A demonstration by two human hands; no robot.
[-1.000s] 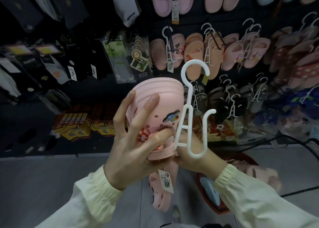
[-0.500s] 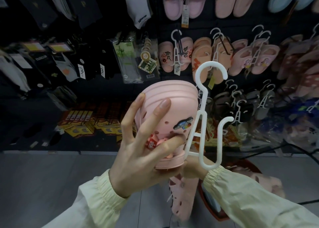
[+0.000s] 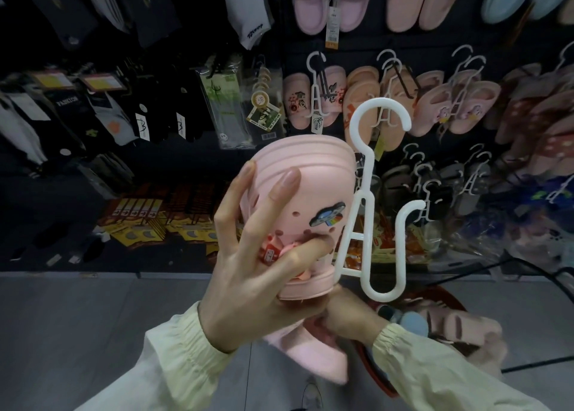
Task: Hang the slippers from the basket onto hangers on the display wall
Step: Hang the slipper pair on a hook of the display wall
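Right now I see my left hand (image 3: 248, 274) with its fingers (image 3: 281, 193) wrapped around a pink slipper (image 3: 310, 174), toe up, beside a white hanger (image 3: 366, 205). My right hand (image 3: 348, 314) grips a second slipper (image 3: 313, 354) below, above the basket (image 3: 447, 298).

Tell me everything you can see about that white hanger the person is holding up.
The white hanger looks like glossy moulded plastic: a large open hook on top, a straight stem with a ladder-like frame below, and a U-shaped arm curling up on its right side, which is empty. It stands nearly upright in front of the display wall. Its other side presses against the pink clog, gripped by the left hand. The right hand sits just below its base; whether they touch is unclear.
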